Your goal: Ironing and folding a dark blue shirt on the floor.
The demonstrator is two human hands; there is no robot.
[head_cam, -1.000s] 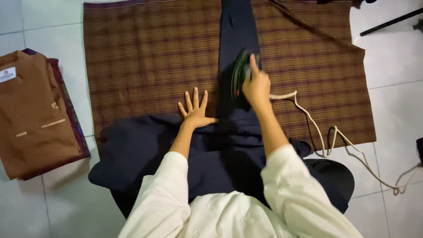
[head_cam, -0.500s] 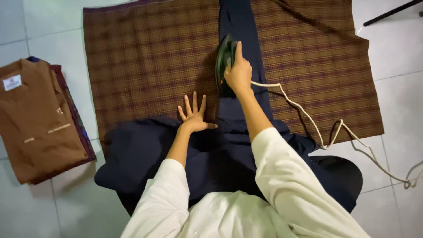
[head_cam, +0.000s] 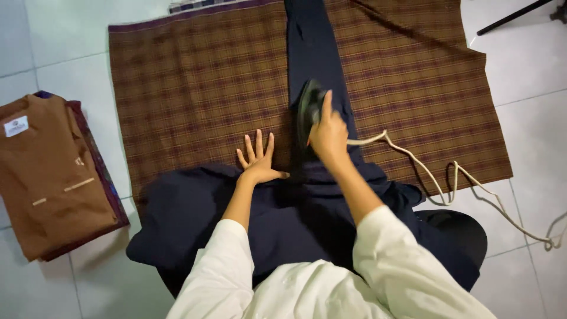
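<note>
label: small white rectangular tag (head_cam: 16,126), faint dark print, slightly tilted
place: sewn at collar of folded brown garment (head_cam: 53,183), far left, on floor
edge: top-left part of garment, near frame edge
packages: none
signs: none
screens: none

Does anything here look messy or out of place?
Mostly tidy. The cord trails in loose loops off the plaid cloth onto the floor tiles, and the dark garment bunches near the person instead of lying flat.
</note>
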